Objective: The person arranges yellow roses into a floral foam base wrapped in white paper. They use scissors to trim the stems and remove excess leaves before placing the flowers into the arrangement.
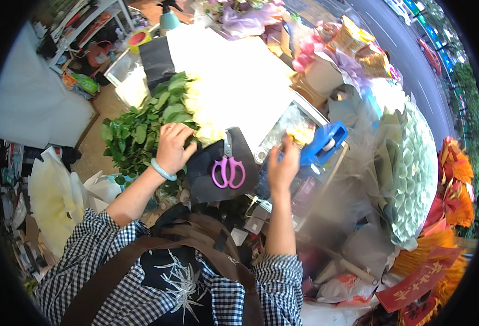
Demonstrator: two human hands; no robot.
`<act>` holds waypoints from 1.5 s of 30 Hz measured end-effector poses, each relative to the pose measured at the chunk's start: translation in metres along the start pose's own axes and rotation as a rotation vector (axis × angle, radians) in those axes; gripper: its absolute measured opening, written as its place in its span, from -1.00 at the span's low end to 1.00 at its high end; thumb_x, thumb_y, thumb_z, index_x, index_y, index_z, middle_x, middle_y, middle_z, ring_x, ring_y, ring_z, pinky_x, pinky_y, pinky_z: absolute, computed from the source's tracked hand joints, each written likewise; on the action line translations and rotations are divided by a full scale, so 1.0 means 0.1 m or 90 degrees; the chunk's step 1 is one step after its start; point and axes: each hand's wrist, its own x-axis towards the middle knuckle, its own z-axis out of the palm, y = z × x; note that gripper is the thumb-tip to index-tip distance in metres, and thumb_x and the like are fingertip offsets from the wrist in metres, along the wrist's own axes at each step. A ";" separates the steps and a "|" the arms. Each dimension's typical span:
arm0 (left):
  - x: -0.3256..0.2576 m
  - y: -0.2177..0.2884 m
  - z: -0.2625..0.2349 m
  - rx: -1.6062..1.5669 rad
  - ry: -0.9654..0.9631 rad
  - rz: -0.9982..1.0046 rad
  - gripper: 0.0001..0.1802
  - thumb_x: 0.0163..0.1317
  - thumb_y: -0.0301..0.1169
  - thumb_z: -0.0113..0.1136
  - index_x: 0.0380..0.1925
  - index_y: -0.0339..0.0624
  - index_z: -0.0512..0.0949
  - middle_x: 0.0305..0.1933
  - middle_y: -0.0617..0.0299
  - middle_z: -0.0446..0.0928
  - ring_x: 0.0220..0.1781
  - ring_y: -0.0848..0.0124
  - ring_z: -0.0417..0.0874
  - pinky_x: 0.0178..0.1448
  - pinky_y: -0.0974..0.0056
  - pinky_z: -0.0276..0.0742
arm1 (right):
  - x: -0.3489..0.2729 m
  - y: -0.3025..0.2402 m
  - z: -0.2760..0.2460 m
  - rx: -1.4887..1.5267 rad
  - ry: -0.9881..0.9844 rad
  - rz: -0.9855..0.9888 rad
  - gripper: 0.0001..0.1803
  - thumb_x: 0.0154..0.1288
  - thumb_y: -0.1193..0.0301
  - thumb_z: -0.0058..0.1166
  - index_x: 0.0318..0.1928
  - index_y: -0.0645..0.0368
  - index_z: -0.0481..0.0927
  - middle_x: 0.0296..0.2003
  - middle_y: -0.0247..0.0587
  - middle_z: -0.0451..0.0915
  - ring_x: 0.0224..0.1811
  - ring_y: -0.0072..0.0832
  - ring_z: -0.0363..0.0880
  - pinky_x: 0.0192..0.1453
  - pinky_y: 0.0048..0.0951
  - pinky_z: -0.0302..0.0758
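Roses [209,133] beside curled left hand [174,149]; half-open right hand [284,165] — holds unclear — lettered banner [419,278].

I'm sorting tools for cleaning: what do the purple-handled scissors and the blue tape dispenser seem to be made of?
Scissors: blades likely metal, silvery grey; handles probably plastic, smooth and evenly purple.
Tape dispenser: probably hard plastic, by its uniform, fairly glossy blue; painted metal remains possible.

Green is shown by the leaves [133,130], pale yellow by the roses [209,133], purple by the scissor handles [229,163]. The dispenser [329,140] is coloured bright blue; the sleeves [278,271] are checked dark and white.
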 end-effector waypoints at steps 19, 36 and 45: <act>-0.27 0.12 -0.83 -0.420 0.018 -0.128 -0.74 0.06 -0.44 0.29 -0.26 -0.36 0.58 -0.27 0.03 0.58 -0.25 0.17 0.61 -0.08 0.27 0.48 | -0.77 -1.41 0.04 0.679 -0.106 0.248 -0.48 0.06 0.53 0.34 0.04 0.20 0.41 -0.44 -0.48 0.38 -0.43 -0.74 0.33 -0.33 -0.69 0.32; -0.36 0.27 -0.78 -0.531 -0.027 -0.096 -0.77 0.10 -0.54 0.21 -0.20 -0.36 0.59 -0.27 0.10 0.64 -0.24 0.45 0.61 -0.06 0.31 0.50 | -0.71 -2.24 -0.07 0.818 0.100 0.106 -0.58 0.21 0.54 0.19 0.01 0.17 0.29 -0.27 -0.34 0.45 -0.27 -0.66 0.41 -0.19 -0.62 0.36; -0.42 0.06 -0.74 -0.460 0.058 -0.117 -0.76 0.00 -0.51 0.31 -0.30 -0.38 0.57 -0.33 0.02 0.60 -0.26 0.22 0.62 -0.12 0.27 0.49 | -1.01 -2.30 0.02 0.788 0.132 0.140 -0.54 0.20 0.55 0.22 0.01 0.13 0.25 -0.29 -0.37 0.41 -0.27 -0.65 0.38 -0.15 -0.63 0.32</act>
